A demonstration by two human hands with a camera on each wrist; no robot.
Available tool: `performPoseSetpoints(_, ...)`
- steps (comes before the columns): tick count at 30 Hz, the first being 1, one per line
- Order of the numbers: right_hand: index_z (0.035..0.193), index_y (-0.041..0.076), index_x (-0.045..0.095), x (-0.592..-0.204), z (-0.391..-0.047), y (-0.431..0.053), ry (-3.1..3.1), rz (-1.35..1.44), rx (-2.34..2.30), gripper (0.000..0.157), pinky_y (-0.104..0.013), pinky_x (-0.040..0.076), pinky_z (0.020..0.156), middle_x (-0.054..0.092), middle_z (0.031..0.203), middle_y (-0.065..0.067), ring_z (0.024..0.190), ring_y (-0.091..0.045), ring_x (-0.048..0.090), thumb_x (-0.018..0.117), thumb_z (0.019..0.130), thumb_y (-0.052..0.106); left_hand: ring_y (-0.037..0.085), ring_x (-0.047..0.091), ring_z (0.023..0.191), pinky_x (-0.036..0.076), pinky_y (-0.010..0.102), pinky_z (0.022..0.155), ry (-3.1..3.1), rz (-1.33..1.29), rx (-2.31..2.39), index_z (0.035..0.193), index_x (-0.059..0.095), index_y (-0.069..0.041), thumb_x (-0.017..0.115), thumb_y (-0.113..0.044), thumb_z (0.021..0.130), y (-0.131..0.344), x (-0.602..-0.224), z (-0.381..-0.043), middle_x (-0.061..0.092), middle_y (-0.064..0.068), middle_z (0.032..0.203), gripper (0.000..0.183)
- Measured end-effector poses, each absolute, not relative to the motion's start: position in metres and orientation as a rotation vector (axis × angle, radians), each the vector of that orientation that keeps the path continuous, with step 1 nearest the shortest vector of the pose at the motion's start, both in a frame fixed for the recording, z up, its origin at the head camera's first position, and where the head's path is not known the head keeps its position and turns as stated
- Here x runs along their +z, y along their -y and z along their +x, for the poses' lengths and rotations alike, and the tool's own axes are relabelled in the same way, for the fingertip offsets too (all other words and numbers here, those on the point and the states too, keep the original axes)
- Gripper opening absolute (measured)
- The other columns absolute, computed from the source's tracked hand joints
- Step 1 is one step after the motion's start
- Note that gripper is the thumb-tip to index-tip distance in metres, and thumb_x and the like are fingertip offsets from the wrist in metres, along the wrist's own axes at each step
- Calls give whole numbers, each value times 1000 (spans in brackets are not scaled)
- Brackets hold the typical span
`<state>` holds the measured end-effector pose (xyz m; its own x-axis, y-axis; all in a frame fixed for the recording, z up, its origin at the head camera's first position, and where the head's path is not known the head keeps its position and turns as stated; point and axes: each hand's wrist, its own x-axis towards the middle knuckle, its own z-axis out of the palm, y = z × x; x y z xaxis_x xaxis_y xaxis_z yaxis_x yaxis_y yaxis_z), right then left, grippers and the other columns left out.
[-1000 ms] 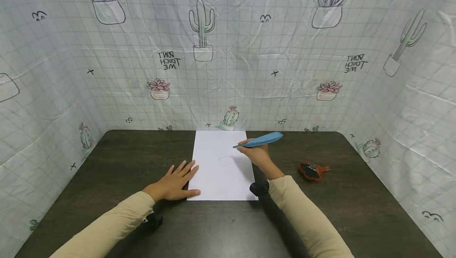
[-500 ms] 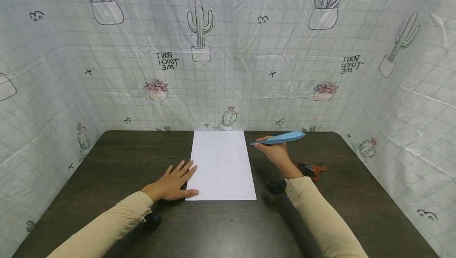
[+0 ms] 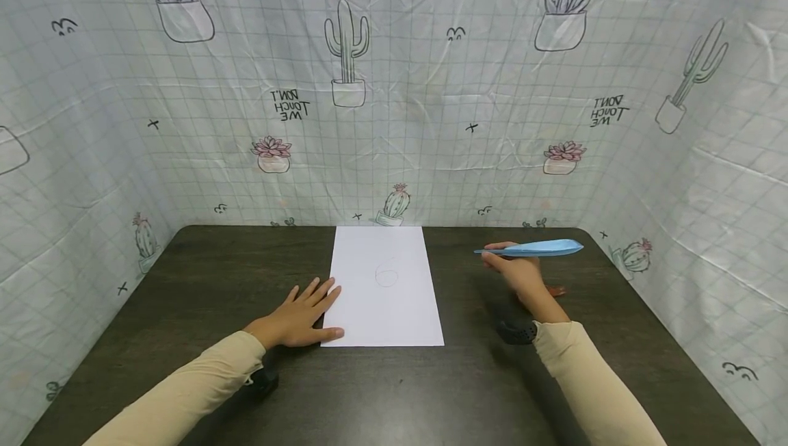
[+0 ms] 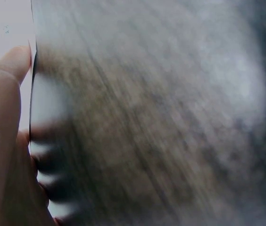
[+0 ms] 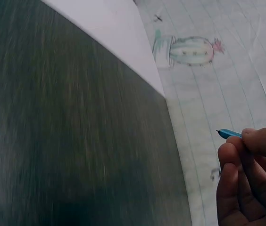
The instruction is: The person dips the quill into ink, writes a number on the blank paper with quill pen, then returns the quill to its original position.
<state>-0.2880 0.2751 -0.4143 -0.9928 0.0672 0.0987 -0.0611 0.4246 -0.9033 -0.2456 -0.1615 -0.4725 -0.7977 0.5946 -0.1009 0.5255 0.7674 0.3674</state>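
Observation:
On the dark table lies a white sheet of paper (image 3: 388, 316) with a thin loop like a 6 drawn on it. My left hand (image 3: 298, 316) rests flat with fingers spread over the sheet's left edge; its thumb also shows at the paper's edge in the left wrist view. To the right of the sheet, my right hand (image 3: 522, 276) pinches a light blue feather pen (image 3: 544, 248) between thumb and fingers, raised above the table. The pen's plume points right and its tip left. In the right wrist view the pen's blue tip (image 5: 228, 134) pokes out past the fingertips.
A red-orange object (image 3: 557, 291) lies on the table, mostly hidden behind my right hand. White cloth (image 3: 418, 131) printed with a grid and cacti hangs around the back and both sides of the dark table (image 3: 369, 398).
My right hand has moved right with the feather pen, off the paper and over the red-orange object. My left hand has stayed on the sheet.

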Motion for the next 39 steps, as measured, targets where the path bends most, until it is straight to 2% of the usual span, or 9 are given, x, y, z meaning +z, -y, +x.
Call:
performPoseSetpoints(6,118,-7,62,-415,-278,-303,2562,-46,1581,37,-34,57,78,72,97,-15,84,-15,71,67,92,18,31,0,148,-1,63,112,-2769,851,444,156,13,-20,42,-73,88,162,-475,-247,3,2,162,91)
performPoseSetpoints(9,119,-8,60,-415,-273,-316,2543,-70,1577,38,-30,58,73,74,90,-8,80,-12,71,67,92,17,34,1,147,0,64,112,-2764,854,454,156,15,-16,44,-69,89,161,-472,-245,5,6,162,90)
performPoseSetpoints(11,120,-8,59,-415,-268,-325,2537,-99,1574,39,-28,57,61,73,84,1,75,-10,71,66,92,18,36,3,147,0,65,111,-2753,860,473,155,16,-14,46,-66,90,160,-467,-243,6,9,162,89)
performPoseSetpoints(13,120,-8,58,-416,-264,-334,2529,-103,1596,39,-29,53,51,72,79,4,66,-11,68,66,93,19,39,4,146,-1,67,109,-2748,886,506,155,18,-12,47,-65,90,160,-465,-242,8,12,161,89)
performPoseSetpoints(16,118,-8,56,-418,-258,-346,2492,-95,1659,37,-34,48,44,71,74,8,57,-14,63,66,93,17,41,5,146,0,69,108,-2741,905,541,155,18,-12,47,-66,90,161,-463,-241,9,13,161,89)
performPoseSetpoints(19,116,-10,55,-420,-252,-358,2466,-58,1663,37,-36,55,55,71,75,9,61,-13,66,66,92,15,41,4,145,0,70,107,-2742,930,546,155,17,-14,44,-68,90,162,-467,-242,9,13,161,89)
performPoseSetpoints(23,119,-10,56,-423,-246,-372,2513,-79,1503,42,-29,57,68,69,79,17,74,-4,69,67,92,20,40,4,146,0,69,108,-2740,912,525,155,17,-13,45,-67,90,161,-466,-242,8,12,161,89)
performPoseSetpoints(31,116,-12,57,-428,-238,-390,2493,-124,1438,36,-20,55,65,67,76,20,72,0,68,65,93,14,32,0,148,1,63,113,-2760,843,422,156,12,-19,42,-70,89,161,-470,-245,3,5,162,90)
performPoseSetpoints(39,113,-16,58,-435,-233,-397,2429,95,1343,29,-15,53,64,71,81,15,73,4,67,64,92,4,38,4,146,3,66,110,-2746,869,440,155,17,-12,47,-63,92,159,-462,-241,8,11,161,87)
